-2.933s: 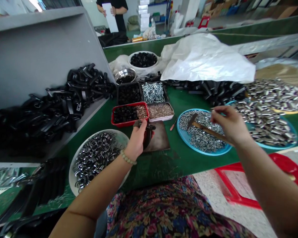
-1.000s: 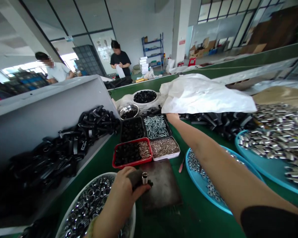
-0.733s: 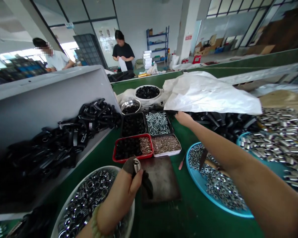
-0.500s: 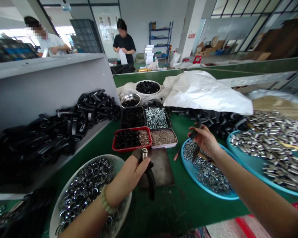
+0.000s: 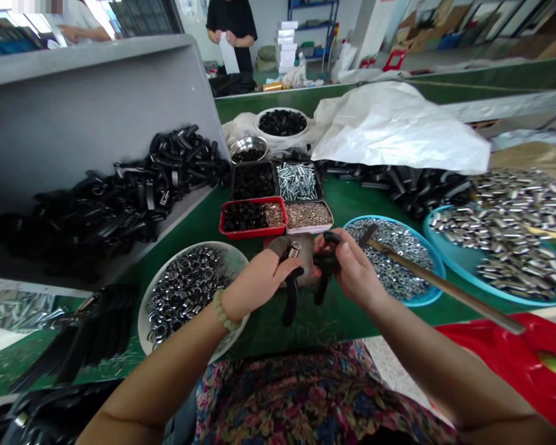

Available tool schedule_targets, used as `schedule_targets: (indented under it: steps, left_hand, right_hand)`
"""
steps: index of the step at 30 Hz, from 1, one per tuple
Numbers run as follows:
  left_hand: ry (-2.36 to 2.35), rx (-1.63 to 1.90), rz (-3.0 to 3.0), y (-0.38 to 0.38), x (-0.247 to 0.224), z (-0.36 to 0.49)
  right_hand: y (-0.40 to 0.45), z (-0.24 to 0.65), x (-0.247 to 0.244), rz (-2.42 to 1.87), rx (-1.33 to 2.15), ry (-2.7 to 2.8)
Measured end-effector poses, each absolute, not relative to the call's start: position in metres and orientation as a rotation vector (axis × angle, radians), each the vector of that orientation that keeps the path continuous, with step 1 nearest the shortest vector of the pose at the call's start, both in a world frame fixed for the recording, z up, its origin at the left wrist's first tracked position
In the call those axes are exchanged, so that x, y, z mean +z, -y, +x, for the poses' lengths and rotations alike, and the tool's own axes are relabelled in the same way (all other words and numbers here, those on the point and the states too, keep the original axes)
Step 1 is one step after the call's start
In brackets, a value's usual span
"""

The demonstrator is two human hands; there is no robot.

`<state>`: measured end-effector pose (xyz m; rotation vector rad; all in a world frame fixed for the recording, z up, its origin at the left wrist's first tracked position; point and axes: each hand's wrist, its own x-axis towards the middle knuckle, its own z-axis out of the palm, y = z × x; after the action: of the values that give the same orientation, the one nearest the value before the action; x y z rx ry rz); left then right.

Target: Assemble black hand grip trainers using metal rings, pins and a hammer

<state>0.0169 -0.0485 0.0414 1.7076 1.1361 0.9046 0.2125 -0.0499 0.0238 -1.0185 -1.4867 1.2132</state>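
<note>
left hand (image 5: 254, 281) closed on a black clamp (image 5: 291, 296) topped by a steel ferrule (image 5: 295, 250); right hand (image 5: 349, 266) closed on a black clip (image 5: 327, 262), both held just above the bench, and whether it also holds the hammer (image 5: 426, 275) cannot be told. risk: a loose grip could drop the ferrule among the rings in the white bowl (image 5: 231, 256), or let the overhanging handle tip the hammer off the edge. the green bench (image 5: 264, 327) carries a blue tray (image 5: 438, 266) of nuts, and a co-worker (image 5: 229, 25) stands beyond in a factory hall.
</note>
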Motion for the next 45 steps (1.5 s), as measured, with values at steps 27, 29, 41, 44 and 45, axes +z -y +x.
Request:
schedule_targets:
  steps: [27, 29, 41, 44, 45]
  left_hand:
    - [-1.353, 0.516, 2.206, 0.059, 0.036, 0.006]
    - [-1.348, 0.582, 2.296, 0.057, 0.034, -0.001]
    - [-1.596, 0.115, 2.682, -0.010, 0.009, -0.002]
    - [-1.736, 0.107, 2.664, -0.072, 0.020, -0.007]
    - [-1.702, 0.072, 2.680, -0.087, 0.018, -0.006]
  right_hand:
    - [0.025, 0.188, 0.003, -0.966, 1.262, 1.729]
    - [-0.017, 0.185, 0.004, -0.964, 1.088, 1.967]
    - [-0.120, 0.133, -0.006, -1.302, 0.012, 2.755]
    - [-0.117, 0.146, 0.001, -1.353, 0.045, 2.690]
    - [-0.113, 0.153, 0.002, -1.367, 0.071, 2.658]
